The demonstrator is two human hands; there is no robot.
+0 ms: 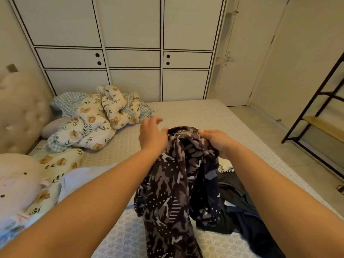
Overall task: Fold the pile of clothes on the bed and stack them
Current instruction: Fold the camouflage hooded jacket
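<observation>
While both arms reach out over the bed (195, 116), a dark patterned garment (173, 183) hangs lifted above the mattress.

Taking that garment as the mark: the right hand (216, 143) grips its bunched top edge, fingers curled into the cloth, and the rest of the fabric drapes down toward the person until its lower end meets the bed. At the garment's top left, the left hand (152, 135) is spread, fingers fairly straight and apart, its thumb side touching the cloth without gripping it. Just right of the garment and below it, a heap of dark clothes (242, 211) lies crumpled on the mattress. Well to the garment's left sits a rumpled floral quilt (95, 120), and behind it stands a white wardrobe (130, 53).
</observation>
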